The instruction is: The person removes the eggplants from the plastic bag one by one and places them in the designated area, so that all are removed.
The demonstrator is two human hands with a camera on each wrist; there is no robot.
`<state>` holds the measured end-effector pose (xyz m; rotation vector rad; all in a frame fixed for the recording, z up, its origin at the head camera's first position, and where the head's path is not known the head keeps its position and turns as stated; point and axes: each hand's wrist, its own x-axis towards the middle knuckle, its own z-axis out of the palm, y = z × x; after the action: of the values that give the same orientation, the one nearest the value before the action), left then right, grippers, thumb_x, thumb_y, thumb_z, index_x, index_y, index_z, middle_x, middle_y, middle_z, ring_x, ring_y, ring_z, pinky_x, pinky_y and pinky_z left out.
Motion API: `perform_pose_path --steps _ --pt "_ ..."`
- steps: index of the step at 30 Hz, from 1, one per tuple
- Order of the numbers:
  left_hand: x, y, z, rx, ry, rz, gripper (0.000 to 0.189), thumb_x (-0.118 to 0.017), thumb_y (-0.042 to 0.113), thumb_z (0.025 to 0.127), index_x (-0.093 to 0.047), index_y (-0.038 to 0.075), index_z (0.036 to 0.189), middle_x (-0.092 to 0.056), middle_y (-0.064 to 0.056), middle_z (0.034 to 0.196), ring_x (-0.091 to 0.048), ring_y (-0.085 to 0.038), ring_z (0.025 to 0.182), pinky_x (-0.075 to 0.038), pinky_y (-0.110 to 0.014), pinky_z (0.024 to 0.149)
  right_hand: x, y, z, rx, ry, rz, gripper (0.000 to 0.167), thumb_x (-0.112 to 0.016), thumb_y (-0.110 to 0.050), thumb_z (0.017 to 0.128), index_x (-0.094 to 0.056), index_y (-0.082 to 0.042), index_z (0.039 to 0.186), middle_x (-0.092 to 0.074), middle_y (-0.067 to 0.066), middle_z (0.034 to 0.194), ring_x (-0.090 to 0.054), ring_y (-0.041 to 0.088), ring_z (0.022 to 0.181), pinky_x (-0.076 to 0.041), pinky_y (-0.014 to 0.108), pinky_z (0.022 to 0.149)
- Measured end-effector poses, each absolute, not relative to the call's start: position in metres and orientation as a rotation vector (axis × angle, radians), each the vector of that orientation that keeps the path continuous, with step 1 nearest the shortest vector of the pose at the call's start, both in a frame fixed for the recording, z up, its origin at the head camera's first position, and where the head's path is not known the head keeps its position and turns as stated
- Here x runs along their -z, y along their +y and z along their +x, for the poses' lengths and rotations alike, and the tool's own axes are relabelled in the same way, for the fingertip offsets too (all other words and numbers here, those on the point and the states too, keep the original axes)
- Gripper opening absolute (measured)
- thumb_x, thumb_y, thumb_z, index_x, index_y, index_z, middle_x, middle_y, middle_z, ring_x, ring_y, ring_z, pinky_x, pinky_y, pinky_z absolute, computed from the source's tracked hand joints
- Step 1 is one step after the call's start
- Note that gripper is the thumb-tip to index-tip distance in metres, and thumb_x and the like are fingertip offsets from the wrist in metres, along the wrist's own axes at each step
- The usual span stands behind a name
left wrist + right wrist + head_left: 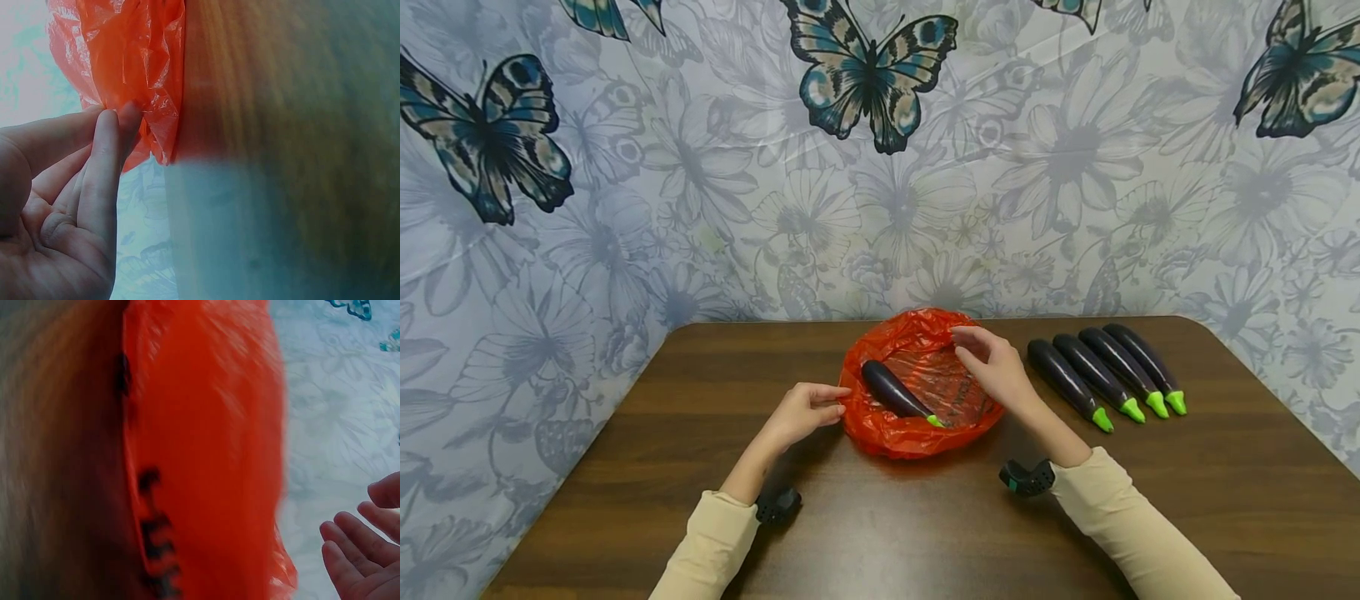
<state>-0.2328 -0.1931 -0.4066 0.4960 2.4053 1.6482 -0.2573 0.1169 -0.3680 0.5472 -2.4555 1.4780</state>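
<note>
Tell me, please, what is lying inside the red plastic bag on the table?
One dark purple eggplant lies in the open red bag, green stem end toward the person. Whatever lies under the crumpled folds cannot be seen.

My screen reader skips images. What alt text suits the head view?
A left hand pinches the rim of a crumpled red plastic bag holding one dark purple eggplant; the right hand hovers above it. Four more eggplants lie on the brown wooden table.
</note>
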Motion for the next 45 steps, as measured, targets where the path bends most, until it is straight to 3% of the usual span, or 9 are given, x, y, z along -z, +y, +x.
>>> perform_pose_path --steps 7,14,29,45 --pt "0.406 -0.192 -0.232 -1.648 2.406 0.506 0.031 -0.060 -0.007 0.088 -0.057 -0.014 0.118 -0.059 -0.027 0.113 -0.063 -0.030 0.095 -0.054 -0.034 0.076 0.383 0.097 -0.255 -1.528 -2.524 0.596 0.030 -0.060 -0.006 0.091 -0.060 -0.002 0.121 -0.062 0.017 0.114 -0.058 0.027 0.103 -0.047 0.044 0.089" --pt "0.404 -0.190 -0.231 -1.649 2.413 0.495 0.031 -0.060 -0.007 0.087 -0.057 -0.014 0.118 -0.059 -0.027 0.113 -0.063 -0.030 0.095 -0.054 -0.034 0.075 0.392 0.083 -0.253 -1.474 -2.589 0.673 0.031 -0.062 -0.003 0.089 -0.059 0.002 0.119 -0.064 0.017 0.109 -0.060 0.029 0.100 -0.048 0.045 0.088" --pt "0.404 -0.189 -0.230 -1.659 2.405 0.482 0.031 -0.060 -0.007 0.087 -0.057 -0.014 0.117 -0.060 -0.026 0.112 -0.064 -0.029 0.093 -0.054 -0.034 0.075 0.404 0.072 -0.247 -1.387 -2.725 0.904 0.044 -0.066 -0.009 0.088 -0.052 0.005 0.126 -0.060 0.020 0.115 -0.059 0.031 0.103 -0.050 0.040 0.086" --pt "0.405 -0.191 -0.230 -1.664 2.410 0.481 0.031 -0.060 -0.008 0.087 -0.057 -0.015 0.117 -0.060 -0.027 0.111 -0.064 -0.029 0.093 -0.054 -0.033 0.075 0.407 0.067 -0.248 -1.322 -2.785 0.826 0.042 -0.071 -0.004 0.082 -0.058 0.000 0.122 -0.062 0.018 0.110 -0.063 0.028 0.093 -0.052 0.040 0.081"
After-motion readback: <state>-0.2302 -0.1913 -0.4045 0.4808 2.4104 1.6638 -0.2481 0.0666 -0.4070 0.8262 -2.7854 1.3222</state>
